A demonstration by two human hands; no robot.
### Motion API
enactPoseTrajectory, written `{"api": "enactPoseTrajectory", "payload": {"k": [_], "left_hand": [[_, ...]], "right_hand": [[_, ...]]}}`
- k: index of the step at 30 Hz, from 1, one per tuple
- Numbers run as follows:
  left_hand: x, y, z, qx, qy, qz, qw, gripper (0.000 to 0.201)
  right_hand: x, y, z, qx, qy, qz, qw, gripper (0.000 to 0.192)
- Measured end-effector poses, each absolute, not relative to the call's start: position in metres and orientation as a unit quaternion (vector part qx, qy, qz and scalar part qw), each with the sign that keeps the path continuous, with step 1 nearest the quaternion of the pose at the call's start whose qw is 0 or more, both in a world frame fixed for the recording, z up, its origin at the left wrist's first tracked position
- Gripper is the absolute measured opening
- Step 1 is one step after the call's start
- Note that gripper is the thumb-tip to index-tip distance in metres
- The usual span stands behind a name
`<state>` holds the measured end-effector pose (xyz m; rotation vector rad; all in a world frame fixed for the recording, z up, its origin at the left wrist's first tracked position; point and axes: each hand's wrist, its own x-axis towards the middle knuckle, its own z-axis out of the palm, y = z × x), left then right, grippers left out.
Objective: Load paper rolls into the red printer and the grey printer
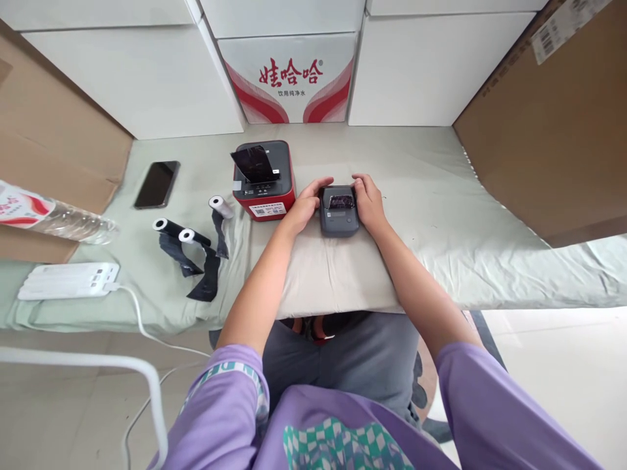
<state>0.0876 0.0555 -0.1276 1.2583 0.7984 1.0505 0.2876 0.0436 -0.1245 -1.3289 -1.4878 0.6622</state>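
Note:
A small grey label printer (339, 219) sits on the cloth-covered table (441, 222) in front of me. My left hand (306, 202) grips its left side, fingers curled over the top edge. My right hand (367, 199) grips its right side the same way. A dark paper strip shows in the printer's top opening. Just to the left stands a red and black printer (267, 186) with a black sheet sticking up from its lid.
Three small paper rolls (189, 236) with black strips lie left of the red printer. A phone (157, 184), a plastic bottle (53, 219) and a white power strip (68, 281) lie further left. White cartons (294, 72) and brown cardboard (553, 130) wall the table.

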Motion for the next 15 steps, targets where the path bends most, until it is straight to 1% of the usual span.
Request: {"api": "enactPoseTrajectory", "payload": {"k": [5, 9, 12, 15], "left_hand": [[0.078, 0.056, -0.119, 0.565, 0.336, 0.391, 0.645, 0.096], [0.07, 0.056, -0.109, 0.573, 0.335, 0.348, 0.661, 0.105], [0.068, 0.054, -0.103, 0.571, 0.348, 0.343, 0.66, 0.106], [0.072, 0.053, -0.1, 0.557, 0.392, 0.358, 0.638, 0.1]], "right_hand": [[0.288, 0.044, -0.127, -0.543, -0.609, 0.277, 0.508, 0.068], [0.288, 0.044, -0.126, -0.547, -0.615, 0.282, 0.493, 0.069], [0.288, 0.044, -0.125, -0.547, -0.62, 0.285, 0.485, 0.066], [0.287, 0.044, -0.124, -0.546, -0.621, 0.284, 0.486, 0.064]]}}
